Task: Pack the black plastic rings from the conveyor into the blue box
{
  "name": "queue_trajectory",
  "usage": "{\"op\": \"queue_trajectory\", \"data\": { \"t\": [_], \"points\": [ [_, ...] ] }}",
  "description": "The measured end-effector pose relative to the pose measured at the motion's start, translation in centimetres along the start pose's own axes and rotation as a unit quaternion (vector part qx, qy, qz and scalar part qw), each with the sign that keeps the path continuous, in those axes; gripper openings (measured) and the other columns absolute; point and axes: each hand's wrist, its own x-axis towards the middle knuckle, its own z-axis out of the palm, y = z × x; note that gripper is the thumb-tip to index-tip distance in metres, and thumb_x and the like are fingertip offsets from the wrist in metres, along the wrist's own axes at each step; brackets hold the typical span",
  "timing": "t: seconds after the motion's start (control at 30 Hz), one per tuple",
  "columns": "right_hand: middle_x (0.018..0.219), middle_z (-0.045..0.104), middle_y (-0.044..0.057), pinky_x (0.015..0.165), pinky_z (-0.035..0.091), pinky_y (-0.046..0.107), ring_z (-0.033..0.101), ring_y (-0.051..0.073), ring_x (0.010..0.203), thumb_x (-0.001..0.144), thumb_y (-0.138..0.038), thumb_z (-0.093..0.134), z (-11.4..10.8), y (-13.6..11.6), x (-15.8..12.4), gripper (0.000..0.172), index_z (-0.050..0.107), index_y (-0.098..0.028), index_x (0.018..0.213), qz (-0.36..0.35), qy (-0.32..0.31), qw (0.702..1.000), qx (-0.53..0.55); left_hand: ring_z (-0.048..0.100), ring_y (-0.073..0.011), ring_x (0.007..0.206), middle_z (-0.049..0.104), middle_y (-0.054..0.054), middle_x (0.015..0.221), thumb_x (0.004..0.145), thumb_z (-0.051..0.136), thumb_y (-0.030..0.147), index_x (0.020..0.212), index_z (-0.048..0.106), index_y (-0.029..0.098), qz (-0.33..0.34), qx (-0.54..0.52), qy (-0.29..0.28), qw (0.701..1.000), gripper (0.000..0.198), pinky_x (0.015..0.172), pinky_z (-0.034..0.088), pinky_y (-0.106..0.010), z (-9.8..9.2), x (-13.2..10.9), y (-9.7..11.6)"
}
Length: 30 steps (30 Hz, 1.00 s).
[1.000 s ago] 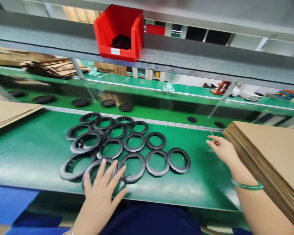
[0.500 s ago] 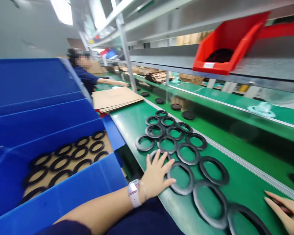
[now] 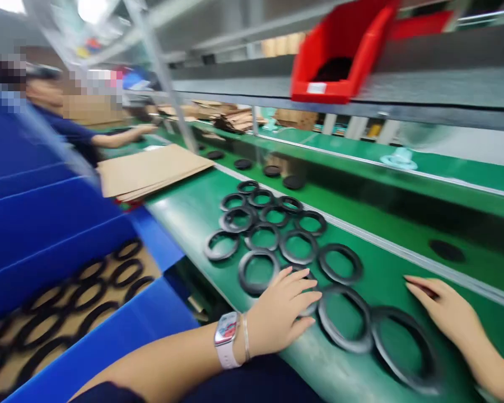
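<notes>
Several black rubber rings (image 3: 298,246) lie in rows on the green table (image 3: 185,210). My left hand (image 3: 283,313), with a watch on the wrist, rests flat with fingers spread on one ring in the near row. My right hand (image 3: 443,305) lies flat on the green surface at the right, beside the last ring (image 3: 403,347), holding nothing. The picture is blurred by head motion.
A blue bin (image 3: 105,341) at my left holds more black rings on cardboard. A cardboard stack (image 3: 147,170) lies further along the table. A red bin (image 3: 340,56) sits on the shelf above. Black discs ride the belt (image 3: 361,207) behind. Another person (image 3: 79,134) works at the far left.
My head has swung left and then partly back. My left hand has slid right onto another ring in the near row. My right hand has moved further onto the table surface.
</notes>
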Motion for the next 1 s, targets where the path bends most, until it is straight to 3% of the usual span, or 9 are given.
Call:
{"op": "queue_trajectory", "data": {
  "t": [0.17,0.33,0.43,0.6,0.7,0.77,0.83,0.93,1.0],
  "points": [
    [0.085,0.064,0.008,0.071,0.048,0.038,0.058,0.025,0.076,0.083,-0.049,0.057,-1.7,-2.1,-1.1,0.038,0.077,-0.019,0.096,0.020,0.014,0.998,0.065,0.050,-0.0272,0.131,0.061,-0.012,0.133,0.095,0.053,0.020,0.131,0.053,0.016,0.197,-0.045,-0.086,0.976,0.037,0.113,0.041,-0.046,3.6,4.2,3.0],
    [0.083,0.062,0.005,0.071,0.047,0.033,0.056,0.020,0.072,0.087,-0.036,0.058,-1.2,-0.9,-0.3,0.027,0.077,-0.019,0.098,0.037,0.030,0.997,0.067,0.040,-0.0326,0.140,0.050,-0.014,0.145,0.095,0.049,0.016,0.139,0.047,0.012,0.240,-0.004,-0.110,0.965,0.045,0.117,0.037,-0.050,8.9,7.3,6.1],
    [0.082,0.062,0.004,0.070,0.047,0.032,0.055,0.019,0.071,0.088,-0.031,0.060,-1.1,0.2,-0.1,0.022,0.077,-0.020,0.096,0.044,0.045,0.996,0.070,0.040,-0.0371,0.139,0.056,-0.018,0.135,0.094,0.048,0.014,0.135,0.050,0.007,0.229,0.013,-0.106,0.967,0.041,0.118,0.033,-0.056,11.1,8.3,6.8],
    [0.088,0.063,0.005,0.072,0.049,0.033,0.057,0.021,0.074,0.092,-0.028,0.057,-1.0,2.2,1.7,0.020,0.074,-0.019,0.095,0.061,0.093,0.992,0.060,0.048,-0.0275,0.134,0.065,-0.011,0.112,0.087,0.039,-0.004,0.106,0.062,0.014,0.189,-0.110,-0.134,0.967,0.035,0.122,0.029,-0.051,10.3,9.4,6.1],
    [0.089,0.060,0.006,0.081,0.050,0.036,0.057,0.023,0.083,0.092,-0.026,0.058,-1.1,3.2,3.8,0.018,0.073,-0.018,0.099,0.062,0.132,0.989,0.035,0.056,-0.0266,0.123,0.065,-0.009,0.122,0.094,0.050,0.015,0.115,0.060,0.021,0.040,-0.298,-0.164,0.940,0.024,0.111,0.042,-0.047,7.6,10.1,5.3],
    [0.096,0.059,0.008,0.088,0.049,0.037,0.057,0.024,0.088,0.091,-0.025,0.061,-1.2,3.9,5.6,0.023,0.071,-0.017,0.110,0.064,0.155,0.986,0.016,0.061,-0.0269,0.114,0.067,-0.010,0.118,0.097,0.054,0.033,0.117,0.060,0.022,-0.097,-0.451,-0.155,0.873,0.023,0.104,0.047,-0.044,5.8,10.5,4.6],
    [0.113,0.056,0.011,0.094,0.047,0.038,0.056,0.024,0.093,0.091,-0.022,0.062,-1.3,4.7,7.6,0.032,0.066,-0.015,0.122,0.072,0.175,0.982,-0.005,0.062,-0.0282,0.113,0.068,-0.012,0.114,0.098,0.053,0.041,0.125,0.056,0.021,-0.196,-0.601,-0.131,0.764,0.033,0.101,0.049,-0.044,4.6,10.8,3.9],
    [0.128,0.051,0.014,0.105,0.040,0.040,0.052,0.027,0.107,0.091,-0.013,0.058,-1.3,6.1,10.6,0.036,0.064,-0.012,0.126,0.090,0.187,0.978,-0.032,0.059,-0.0307,0.119,0.066,-0.010,0.110,0.096,0.058,0.037,0.136,0.049,0.023,-0.257,-0.750,-0.107,0.600,0.043,0.102,0.049,-0.046,4.1,10.5,3.0],
    [0.121,0.056,0.015,0.108,0.037,0.043,0.051,0.029,0.111,0.088,-0.007,0.058,-1.3,7.1,12.3,0.028,0.070,-0.011,0.113,0.108,0.181,0.977,-0.040,0.059,-0.0298,0.119,0.064,-0.007,0.105,0.092,0.065,0.029,0.130,0.055,0.022,-0.279,-0.794,-0.106,0.529,0.039,0.102,0.049,-0.044,4.4,10.0,2.5]
  ]
}}
